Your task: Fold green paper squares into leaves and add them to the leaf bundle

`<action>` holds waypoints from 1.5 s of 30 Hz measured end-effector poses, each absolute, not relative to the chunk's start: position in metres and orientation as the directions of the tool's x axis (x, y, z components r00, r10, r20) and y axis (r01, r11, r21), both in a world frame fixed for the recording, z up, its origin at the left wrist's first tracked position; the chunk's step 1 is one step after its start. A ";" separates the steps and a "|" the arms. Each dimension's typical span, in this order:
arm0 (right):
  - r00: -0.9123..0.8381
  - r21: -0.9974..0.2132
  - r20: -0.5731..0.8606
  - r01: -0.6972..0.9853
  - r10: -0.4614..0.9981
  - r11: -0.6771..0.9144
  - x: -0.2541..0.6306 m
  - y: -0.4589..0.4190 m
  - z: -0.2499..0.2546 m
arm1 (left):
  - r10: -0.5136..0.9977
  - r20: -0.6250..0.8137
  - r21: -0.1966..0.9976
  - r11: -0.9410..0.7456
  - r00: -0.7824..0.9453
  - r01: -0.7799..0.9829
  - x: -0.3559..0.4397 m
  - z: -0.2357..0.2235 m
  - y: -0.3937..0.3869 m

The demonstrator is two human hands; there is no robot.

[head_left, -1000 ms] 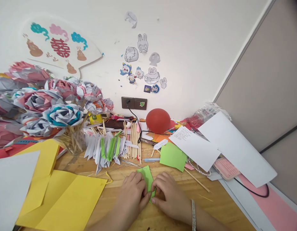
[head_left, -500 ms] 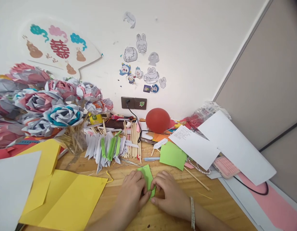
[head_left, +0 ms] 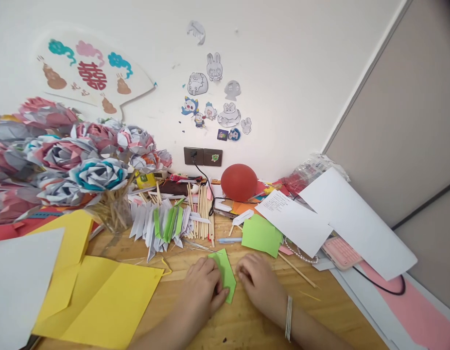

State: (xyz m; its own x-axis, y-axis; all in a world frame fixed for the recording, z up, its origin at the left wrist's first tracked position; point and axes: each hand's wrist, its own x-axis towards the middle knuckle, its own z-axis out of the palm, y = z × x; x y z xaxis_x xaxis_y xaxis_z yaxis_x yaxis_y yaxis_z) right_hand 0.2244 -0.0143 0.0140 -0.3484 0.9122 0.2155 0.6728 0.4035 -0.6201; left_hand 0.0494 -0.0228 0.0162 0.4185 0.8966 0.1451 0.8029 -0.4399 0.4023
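A small folded green paper [head_left: 225, 273] lies on the wooden table [head_left: 247, 325] between my hands. My left hand [head_left: 203, 287] rests on its left side, fingers curled and pressing the paper's lower edge. My right hand [head_left: 259, 284] sits just right of it, fingers bent down on the table beside the paper's right edge, a bracelet [head_left: 288, 317] on that wrist. Whether the right fingertips still touch the paper is unclear.
Yellow sheets [head_left: 101, 301] lie at left under paper roses [head_left: 97, 174] in a jar. Folded white and green strips [head_left: 161, 226], wooden sticks [head_left: 203, 214], a green sheet [head_left: 261, 236], a red balloon [head_left: 239, 182], white papers [head_left: 320, 218] and a pink calculator [head_left: 339, 253] crowd the back and right.
My right hand has slid a little to the right, off the green paper, leaving more of the fold uncovered. The left hand stays pressed on it.
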 end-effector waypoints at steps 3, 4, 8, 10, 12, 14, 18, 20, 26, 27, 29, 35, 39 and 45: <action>-0.331 -0.642 0.206 0.665 0.921 0.382 0.225 -0.015 0.015 | 0.900 0.136 0.417 -0.431 0.414 0.800 0.050 0.018 -0.024; -0.364 -0.630 0.195 0.665 0.911 0.401 0.224 -0.016 0.016 | 0.901 0.134 0.424 -0.429 0.413 0.798 0.050 0.019 -0.024; -0.431 -0.564 0.158 0.699 0.888 0.440 0.221 -0.020 0.018 | 0.914 0.117 0.436 -0.399 0.389 0.807 0.048 0.022 -0.023; -0.427 -0.563 0.153 0.703 0.891 0.434 0.221 -0.021 0.019 | 0.918 0.110 0.428 -0.389 0.380 0.816 0.045 0.022 -0.022; -0.428 -0.565 0.155 0.701 0.891 0.435 0.221 -0.021 0.019 | 0.919 0.106 0.418 -0.387 0.379 0.822 0.043 0.022 -0.021; -0.423 -0.567 0.161 0.700 0.892 0.434 0.221 -0.020 0.019 | 0.919 0.103 0.409 -0.388 0.381 0.826 0.042 0.022 -0.020; -0.401 -0.584 0.147 0.703 0.904 0.407 0.222 -0.018 0.020 | 0.921 0.083 0.399 -0.380 0.380 0.835 0.044 0.022 -0.021; -0.363 -0.593 0.136 0.716 0.922 0.369 0.223 -0.016 0.021 | 0.925 0.073 0.400 -0.370 0.374 0.838 0.044 0.023 -0.021; -0.295 -0.594 0.163 0.733 0.941 0.333 0.225 -0.016 0.018 | 0.928 0.063 0.401 -0.360 0.367 0.842 0.045 0.025 -0.020; -0.322 -0.582 0.172 0.729 0.931 0.359 0.224 -0.017 0.017 | 0.927 0.062 0.403 -0.363 0.370 0.840 0.045 0.024 -0.020; -0.377 -0.552 0.175 0.727 0.909 0.408 0.223 -0.019 0.016 | 0.925 0.069 0.400 -0.370 0.375 0.839 0.044 0.024 -0.020; -0.382 -0.539 0.133 0.746 0.914 0.391 0.222 -0.021 0.017 | 0.913 0.159 0.350 -0.407 0.375 0.844 0.030 0.025 -0.014; -0.403 -0.566 0.128 0.721 0.906 0.400 0.224 -0.019 0.018 | 0.885 0.331 0.335 -0.434 0.327 0.836 0.016 0.025 -0.006; -0.618 -0.681 0.093 0.533 0.781 0.503 0.246 -0.009 0.030 | 0.787 0.384 0.367 -0.610 0.483 0.702 0.015 0.019 -0.005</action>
State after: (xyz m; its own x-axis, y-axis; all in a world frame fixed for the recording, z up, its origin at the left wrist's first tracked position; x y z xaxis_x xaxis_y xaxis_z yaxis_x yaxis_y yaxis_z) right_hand 0.2463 -0.0092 0.0305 -0.6181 0.7806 0.0931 0.5325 0.5028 -0.6809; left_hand 0.0151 -0.0049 0.0190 0.4831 0.7866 0.3844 0.7018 -0.6105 0.3671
